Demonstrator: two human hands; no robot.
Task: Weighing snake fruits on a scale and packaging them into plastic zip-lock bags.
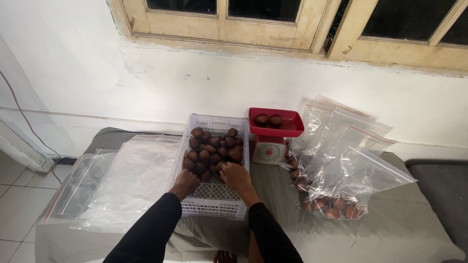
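Observation:
A white slotted plastic crate [214, 203] sits in front of me on a grey-green cloth. Its far half holds several brown scaly fruits [214, 148]. Both my hands reach into the crate at the near edge of the pile. My left hand [185, 183] rests on the fruits at the left side, fingers curled down. My right hand [236, 177] lies over the fruits at the right side. Whether either hand grips a fruit is hidden by the fingers. Black sleeves cover both arms.
A red kitchen scale [269, 146] with two fruits in its tray [276, 127] stands right of the crate. Clear zip bags [351, 165], some holding fruits, stand at the right. Flat empty zip bags [122, 185] lie at the left. A white wall and window frame are behind.

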